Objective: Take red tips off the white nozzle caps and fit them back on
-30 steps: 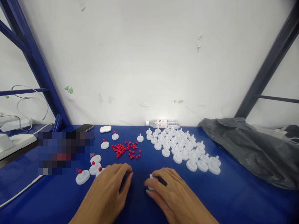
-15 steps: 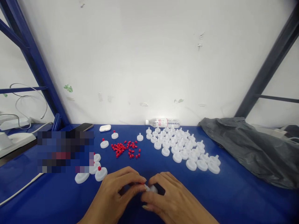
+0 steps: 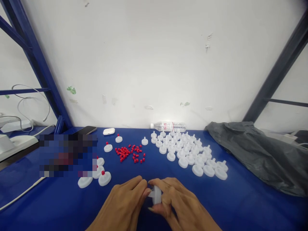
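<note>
A white spouted lid (image 3: 157, 195), turned on its side with its spout pointing left, is between the thumb and fingers of my right hand (image 3: 176, 200). My left hand (image 3: 126, 200) is pinched closed at the tip of that spout, over a small red cap that the fingers now hide. Ahead of my hands lies a loose pile of small red caps (image 3: 124, 153). One white lid without a red cap (image 3: 144, 141) stands alone behind the pile. To the left are several white lids with red caps on their spouts, one being the nearest capped lid (image 3: 104, 179).
A large group of bare white lids (image 3: 183, 162) stands at the right, with a clear plastic bottle (image 3: 168, 126) lying behind. A dark grey plastic sheet (image 3: 255, 154) covers the right side. A phone (image 3: 88, 130), a white case (image 3: 109, 131) and a white cable (image 3: 22, 196) lie left.
The lid has turned so its wide base shows more clearly in my right hand. My left fingers have closed over the spout tip, and the red cap there has gone from sight.
</note>
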The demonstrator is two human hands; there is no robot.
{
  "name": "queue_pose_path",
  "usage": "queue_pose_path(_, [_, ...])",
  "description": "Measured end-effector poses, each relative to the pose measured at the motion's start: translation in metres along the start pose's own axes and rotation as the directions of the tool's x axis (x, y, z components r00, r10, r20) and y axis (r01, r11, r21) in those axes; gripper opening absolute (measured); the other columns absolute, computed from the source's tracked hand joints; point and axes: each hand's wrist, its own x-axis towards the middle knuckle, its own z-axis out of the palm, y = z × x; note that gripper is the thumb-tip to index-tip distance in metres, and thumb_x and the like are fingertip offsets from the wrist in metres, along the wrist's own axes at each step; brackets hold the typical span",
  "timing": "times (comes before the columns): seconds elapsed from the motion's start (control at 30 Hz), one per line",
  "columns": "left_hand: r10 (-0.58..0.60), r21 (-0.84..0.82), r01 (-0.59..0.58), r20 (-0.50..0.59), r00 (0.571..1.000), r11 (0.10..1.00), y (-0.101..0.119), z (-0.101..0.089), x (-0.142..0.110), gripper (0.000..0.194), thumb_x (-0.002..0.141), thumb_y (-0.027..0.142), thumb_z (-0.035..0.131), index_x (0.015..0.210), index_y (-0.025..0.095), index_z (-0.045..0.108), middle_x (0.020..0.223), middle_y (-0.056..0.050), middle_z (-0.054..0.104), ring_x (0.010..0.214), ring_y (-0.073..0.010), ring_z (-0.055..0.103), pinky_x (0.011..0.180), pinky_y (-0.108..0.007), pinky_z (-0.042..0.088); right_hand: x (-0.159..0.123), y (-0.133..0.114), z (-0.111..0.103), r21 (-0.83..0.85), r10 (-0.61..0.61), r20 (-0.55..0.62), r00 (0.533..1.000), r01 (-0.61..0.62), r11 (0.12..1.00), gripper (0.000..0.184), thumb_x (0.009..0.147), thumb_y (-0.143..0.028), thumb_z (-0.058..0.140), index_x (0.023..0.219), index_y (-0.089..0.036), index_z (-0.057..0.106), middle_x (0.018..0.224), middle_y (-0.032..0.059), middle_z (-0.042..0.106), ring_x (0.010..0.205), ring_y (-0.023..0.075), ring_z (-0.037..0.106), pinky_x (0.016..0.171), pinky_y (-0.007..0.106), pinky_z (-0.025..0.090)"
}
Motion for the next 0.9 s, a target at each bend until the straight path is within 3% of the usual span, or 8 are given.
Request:
queue_pose_path(0.17, [0.098, -0.012, -0.101, -0.154, 0.983, 0.995, 0.003, 0.000, 0.005, 0.029, 0.102, 0.013, 0.032, 0.078, 0.028, 0.039, 0.062, 0.006, 0.054, 0.047, -0.0132, 0.054, 0.042, -0.029, 0.035, 0.003, 0.005, 0.008, 0.120, -0.078, -0.090, 0.993, 0.088, 0.989, 0.011, 0.108, -0.033, 0.047, 0.102, -0.028, 0.054, 0.110, -0.0011, 0.078, 0.091, 0.0150, 0.076, 0.089, 0.025, 0.063])
queue_pose_path(0.37, [0.095, 0.108, -0.085, -0.090, 0.991, 0.991, 0.012, -0.022, 0.019, 0.028, 0.098, 0.013, 0.033, 0.082, 0.028, 0.050, 0.069, 0.003, 0.065, 0.056, -0.0174, 0.063, 0.045, -0.033, 0.039, 0.003, 0.005, 0.007, 0.068, -0.018, -0.058, 0.998, 0.022, 0.997, 0.017, 0.109, -0.037, 0.044, 0.115, -0.027, 0.057, 0.113, -0.0012, 0.079, 0.097, 0.0155, 0.076, 0.093, 0.026, 0.061])
queue_pose_path(0.43, [0.032, 0.153, -0.025, -0.042, 0.999, 0.988, 0.012, -0.035, 0.028, 0.029, 0.102, 0.021, 0.035, 0.080, 0.028, 0.053, 0.072, 0.002, 0.067, 0.061, -0.0193, 0.065, 0.049, -0.034, 0.040, 0.004, 0.004, 0.005, 0.024, 0.004, -0.045, 0.999, -0.003, 1.000, 0.018, 0.108, -0.041, 0.048, 0.107, -0.027, 0.058, 0.124, 0.0004, 0.076, 0.106, 0.0178, 0.074, 0.096, 0.029, 0.061])
queue_pose_path(0.5, [-0.117, 0.187, 0.116, -0.006, 0.993, 0.976, 0.008, -0.051, 0.038, 0.031, 0.104, 0.032, 0.039, 0.078, 0.028, 0.054, 0.074, 0.002, 0.067, 0.067, -0.0207, 0.065, 0.056, -0.035, 0.044, 0.005, 0.004, 0.002, -0.017, 0.010, -0.037, 0.999, -0.011, 1.000, 0.019, 0.106, -0.043, 0.050, 0.102, -0.027, 0.058, 0.133, 0.0016, 0.072, 0.112, 0.0203, 0.072, 0.097, 0.033, 0.062])
queue_pose_path(0.63, [-0.334, 0.380, 0.290, 0.054, 0.941, 0.878, -0.013, -0.082, 0.052, 0.027, 0.104, 0.035, 0.042, 0.092, 0.027, 0.065, 0.098, -0.004, 0.072, 0.098, -0.0288, 0.065, 0.067, -0.037, 0.048, 0.007, 0.004, -0.001, -0.064, 0.003, -0.017, 1.000, -0.004, 0.998, 0.015, 0.105, -0.036, 0.050, 0.108, -0.027, 0.061, 0.134, 0.0021, 0.071, 0.114, 0.0215, 0.071, 0.094, 0.035, 0.063])
queue_pose_path(0.73, [-0.364, 0.413, 0.315, 0.042, 0.931, 0.854, -0.041, -0.093, 0.048, 0.027, 0.103, 0.029, 0.043, 0.099, 0.026, 0.069, 0.104, -0.005, 0.072, 0.104, -0.0289, 0.060, 0.082, -0.040, 0.049, 0.005, 0.007, -0.001, -0.080, -0.012, 0.020, 1.000, 0.013, 0.997, 0.012, 0.103, -0.028, 0.053, 0.111, -0.027, 0.063, 0.133, 0.0028, 0.071, 0.113, 0.0213, 0.071, 0.095, 0.036, 0.063])
queue_pose_path(0.9, [-0.390, 0.378, 0.352, 0.025, 0.920, 0.856, -0.077, -0.091, 0.036, 0.023, 0.099, 0.025, 0.054, 0.096, 0.025, 0.077, 0.105, -0.007, 0.072, 0.105, -0.0303, 0.057, 0.096, -0.045, 0.047, 0.002, 0.009, 0.001, -0.095, -0.002, 0.087, 0.996, 0.010, 0.995, 0.015, 0.101, -0.022, 0.057, 0.112, -0.028, 0.065, 0.137, 0.0032, 0.069, 0.116, 0.0222, 0.069, 0.102, 0.041, 0.060])
